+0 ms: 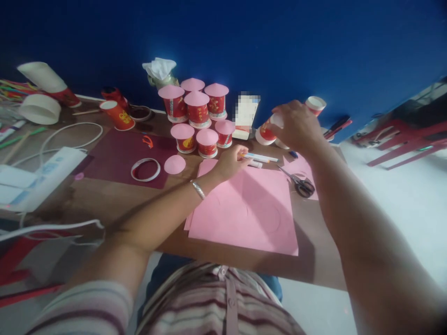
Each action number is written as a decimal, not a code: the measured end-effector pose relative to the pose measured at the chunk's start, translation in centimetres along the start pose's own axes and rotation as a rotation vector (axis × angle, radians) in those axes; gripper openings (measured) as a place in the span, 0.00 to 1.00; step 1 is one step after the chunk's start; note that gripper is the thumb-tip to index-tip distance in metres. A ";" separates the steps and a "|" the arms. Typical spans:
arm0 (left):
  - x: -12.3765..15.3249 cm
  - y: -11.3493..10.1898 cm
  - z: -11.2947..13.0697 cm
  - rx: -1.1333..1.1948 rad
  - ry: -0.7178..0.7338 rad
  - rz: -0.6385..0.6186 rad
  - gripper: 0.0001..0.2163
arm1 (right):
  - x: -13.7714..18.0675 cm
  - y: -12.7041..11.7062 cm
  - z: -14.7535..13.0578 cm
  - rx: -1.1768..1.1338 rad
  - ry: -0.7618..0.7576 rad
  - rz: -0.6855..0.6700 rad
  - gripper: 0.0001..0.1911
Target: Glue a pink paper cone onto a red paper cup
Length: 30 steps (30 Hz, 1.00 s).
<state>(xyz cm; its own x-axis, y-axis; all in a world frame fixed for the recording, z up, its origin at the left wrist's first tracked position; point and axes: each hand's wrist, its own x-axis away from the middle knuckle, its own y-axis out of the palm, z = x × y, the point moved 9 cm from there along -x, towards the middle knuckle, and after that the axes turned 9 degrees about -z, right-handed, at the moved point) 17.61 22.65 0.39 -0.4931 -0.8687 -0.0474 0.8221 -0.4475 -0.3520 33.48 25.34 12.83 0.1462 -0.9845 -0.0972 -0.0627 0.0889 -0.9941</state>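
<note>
My left hand is at the far edge of a pink paper sheet, its fingers closed on the near end of a white marker. More pens lie beside it. My right hand reaches farther out, its fingers curled over a red paper cup and hiding part of it. Faint curved lines show on the sheet. Black-handled scissors rest at its right, partly over pink scraps. Several red cups with pink cone tops stand left of the phone.
A phone leans upright at the back. A pink disc and white ring lie left, near a dark red sheet. A power strip with cables is far left. A blue wall stands behind the table.
</note>
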 end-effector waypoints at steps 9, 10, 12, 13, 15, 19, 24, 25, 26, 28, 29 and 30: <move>2.9 -0.7 -0.1 0.737 -0.028 -0.030 0.13 | 6.4 1.0 -0.5 -0.462 -0.179 0.154 0.20; 3.1 -0.7 0.1 0.753 -0.030 -0.037 0.12 | 6.5 1.4 -0.4 -0.472 -0.186 0.161 0.20; 3.6 -0.7 0.7 0.752 -0.022 -0.058 0.12 | 6.7 2.1 -0.4 -0.493 -0.205 0.158 0.20; 3.8 -0.7 1.0 0.745 -0.017 -0.061 0.11 | 6.9 2.4 -0.5 -0.509 -0.215 0.149 0.20; 4.2 -0.8 1.5 0.726 -0.009 -0.063 0.11 | 7.1 2.8 -0.7 -0.549 -0.228 0.126 0.21; 4.8 -1.3 1.3 0.726 -0.034 -0.022 0.08 | 7.7 2.7 0.0 -0.609 -0.187 0.136 0.23; 6.6 -4.2 -0.5 0.737 -0.040 0.151 0.08 | 8.7 1.1 2.6 -0.671 -0.123 0.256 0.24; 7.2 -5.4 -0.8 0.748 -0.011 0.232 0.08 | 8.9 1.1 2.6 -0.666 -0.120 0.271 0.23; 7.8 -6.6 -1.1 0.773 0.018 0.310 0.08 | 9.1 1.3 2.3 -0.652 -0.123 0.280 0.23; 8.9 -8.5 -1.3 0.830 0.081 0.448 0.08 | 9.6 2.4 0.3 -0.610 -0.158 0.256 0.23; 9.3 -9.0 -1.1 0.841 0.106 0.482 0.08 | 9.9 3.2 -1.3 -0.578 -0.191 0.234 0.24; 9.4 -9.2 -0.8 0.847 0.122 0.481 0.07 | 10.1 4.1 -3.2 -0.535 -0.243 0.197 0.23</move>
<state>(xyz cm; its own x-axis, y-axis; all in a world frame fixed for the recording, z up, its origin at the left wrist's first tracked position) 5.15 18.73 2.45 -0.0386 -0.9916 -0.1231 0.8519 -0.0970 0.5147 31.52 15.23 7.89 0.2986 -0.8889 -0.3474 -0.5884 0.1151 -0.8003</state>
